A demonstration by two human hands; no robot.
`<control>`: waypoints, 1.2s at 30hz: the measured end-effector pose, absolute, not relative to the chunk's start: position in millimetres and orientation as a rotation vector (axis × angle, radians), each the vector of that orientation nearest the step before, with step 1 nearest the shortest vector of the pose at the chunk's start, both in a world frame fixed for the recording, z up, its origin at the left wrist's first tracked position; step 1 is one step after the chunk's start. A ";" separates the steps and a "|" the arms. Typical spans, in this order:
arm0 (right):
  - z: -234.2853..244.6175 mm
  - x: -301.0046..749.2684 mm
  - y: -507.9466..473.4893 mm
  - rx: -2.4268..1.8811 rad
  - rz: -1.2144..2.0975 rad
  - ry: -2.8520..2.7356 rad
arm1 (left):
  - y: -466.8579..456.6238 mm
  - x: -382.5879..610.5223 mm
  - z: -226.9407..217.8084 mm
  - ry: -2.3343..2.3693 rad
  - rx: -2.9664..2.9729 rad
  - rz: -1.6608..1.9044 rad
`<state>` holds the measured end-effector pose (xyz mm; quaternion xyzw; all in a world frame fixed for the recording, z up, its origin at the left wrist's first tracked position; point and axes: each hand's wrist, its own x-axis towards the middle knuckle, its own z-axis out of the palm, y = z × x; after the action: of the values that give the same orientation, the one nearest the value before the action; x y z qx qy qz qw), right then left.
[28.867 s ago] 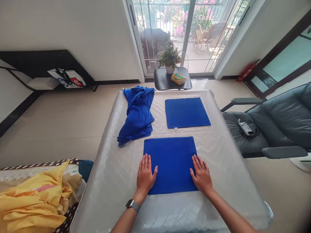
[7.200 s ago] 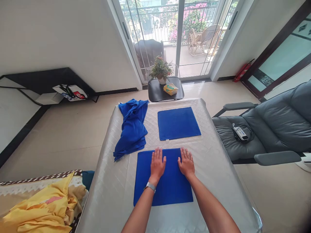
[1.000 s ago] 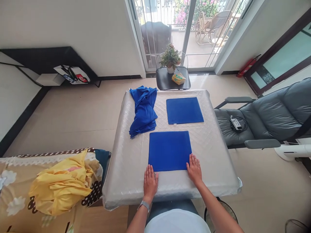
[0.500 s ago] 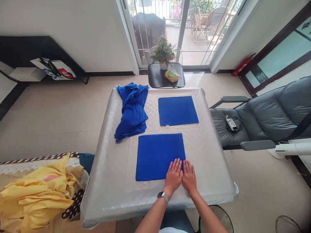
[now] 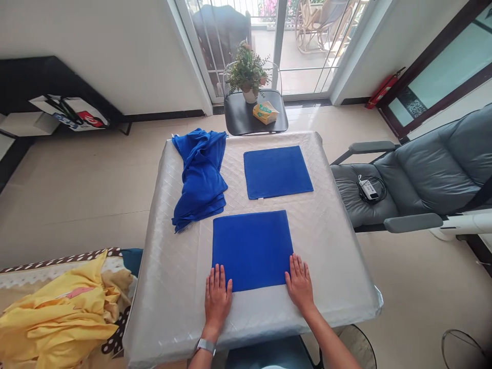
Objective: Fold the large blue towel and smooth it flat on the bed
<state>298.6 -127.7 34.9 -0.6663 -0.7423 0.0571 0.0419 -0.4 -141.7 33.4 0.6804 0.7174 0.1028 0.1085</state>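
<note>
A folded blue cloth [image 5: 251,248] lies flat near the front of a table under a shiny quilted cover [image 5: 172,277]. My left hand [image 5: 217,299] rests open and flat at the cloth's near left corner, fingertips on its edge. My right hand [image 5: 299,282] lies open and flat at the near right corner. A second folded blue cloth [image 5: 277,171] sits further back on the table. A heap of unfolded blue cloths [image 5: 200,174] lies at the back left.
A small black table [image 5: 238,117] beyond the far edge carries a potted plant [image 5: 247,77] and a tissue pack [image 5: 265,112]. A grey recliner [image 5: 418,174] with a corded device [image 5: 367,187] stands on the right. Yellow fabric [image 5: 57,318] lies at the lower left.
Half a second ago both hands lay side by side at the cloth's near right corner. My left hand has slid left to the near left corner; the right stays put.
</note>
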 end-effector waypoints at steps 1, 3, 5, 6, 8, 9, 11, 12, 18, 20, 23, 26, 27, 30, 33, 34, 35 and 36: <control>36.8 298.1 -127.7 -2.042 0.180 -2.269 | -145.6 -6.8 33.1 2.108 1.991 0.301; 41.8 296.6 -126.7 -2.053 0.186 -2.255 | -152.8 -13.3 33.7 2.101 1.968 0.294; 47.3 293.9 -122.4 -2.062 0.182 -2.237 | -159.0 -13.6 35.6 2.113 1.933 0.287; 49.9 292.2 -118.7 -2.063 0.177 -2.231 | -161.4 -12.1 37.1 2.132 1.909 0.291; 54.3 288.4 -108.3 -2.052 0.167 -2.232 | -163.3 -5.2 40.5 2.178 1.858 0.322; 55.8 286.4 -102.1 -2.045 0.161 -2.236 | -162.2 0.8 42.4 2.191 1.846 0.351; 57.2 283.2 -90.5 -2.036 0.153 -2.244 | -153.9 20.2 46.5 2.152 1.880 0.414; 56.9 282.4 -86.0 -2.034 0.151 -2.247 | -146.6 34.0 48.8 2.097 1.923 0.433; 40.4 290.9 -86.4 -1.995 0.138 -2.308 | -80.1 141.0 62.6 1.533 2.271 0.432; 33.4 295.6 -90.5 -1.971 0.141 -2.337 | -65.2 163.5 63.0 1.378 2.370 0.456; 27.6 298.2 -92.2 -1.959 0.129 -2.321 | -60.2 170.6 58.4 1.403 2.384 0.458; 26.5 296.3 -90.2 -1.963 0.114 -2.282 | -69.5 151.8 50.7 1.563 2.308 0.401; 26.3 295.6 -89.5 -1.964 0.114 -2.273 | -73.9 141.6 47.8 1.609 2.283 0.381; 24.1 294.8 -88.6 -1.965 0.127 -2.256 | -87.8 103.4 38.2 1.769 2.184 0.334; 23.0 295.0 -88.7 -1.977 0.155 -2.254 | -101.5 58.0 29.5 1.981 2.042 0.317; 23.9 294.9 -88.6 -1.983 0.165 -2.257 | -105.7 43.1 27.3 2.056 1.984 0.315; 25.7 294.7 -88.5 -1.991 0.178 -2.261 | -109.6 29.1 25.6 2.126 1.925 0.313; 28.1 294.5 -88.2 -1.997 0.190 -2.267 | -113.1 16.5 24.4 2.182 1.873 0.307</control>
<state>294.5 -88.2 28.1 -0.6586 -0.7477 0.0627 0.0574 16.5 -113.1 24.4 0.6426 0.7487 0.1053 0.1243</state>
